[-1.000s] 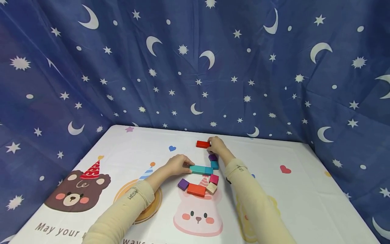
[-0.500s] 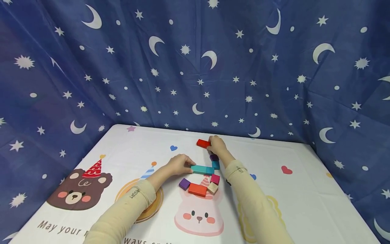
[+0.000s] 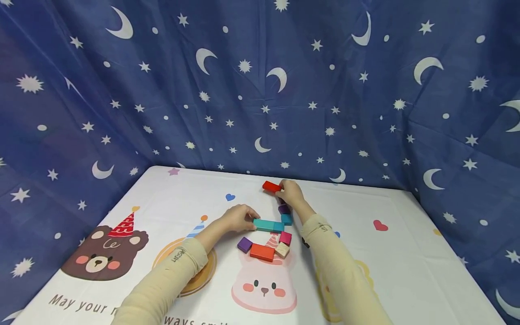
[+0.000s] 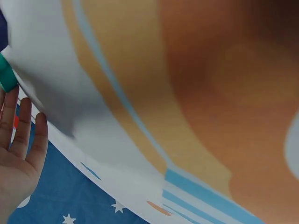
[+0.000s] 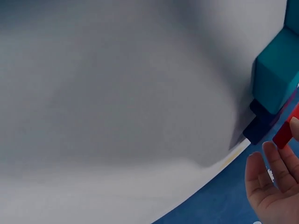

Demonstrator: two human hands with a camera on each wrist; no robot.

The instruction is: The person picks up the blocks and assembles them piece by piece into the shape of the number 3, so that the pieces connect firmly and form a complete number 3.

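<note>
At the far side of the table my right hand (image 3: 290,192) pinches the right end of a red block (image 3: 271,186). That block lies slanted in the head view; in the right wrist view it sits between thumb and fingers (image 5: 276,165). My left hand (image 3: 237,219) pinches the left end of a long teal block (image 3: 263,225), whose right end meets a darker teal piece (image 3: 278,227). Just past these stand a blue block (image 3: 286,220) and a purple block (image 3: 284,209), close below the right hand. The left wrist view shows only a corner of green-teal block (image 4: 7,77) at the fingertips.
Nearer me, a curved row holds a purple block (image 3: 244,245), an orange-red block (image 3: 262,253), a plain wooden block (image 3: 282,249) and a pink block (image 3: 285,238). A white printed cloth (image 3: 422,253) covers the table; a blue starry curtain (image 3: 227,113) hangs behind.
The red block has swung from nearly level to slanted, its left end moving up and away in the head view, still in the right hand. My left hand and the teal block stay put.
</note>
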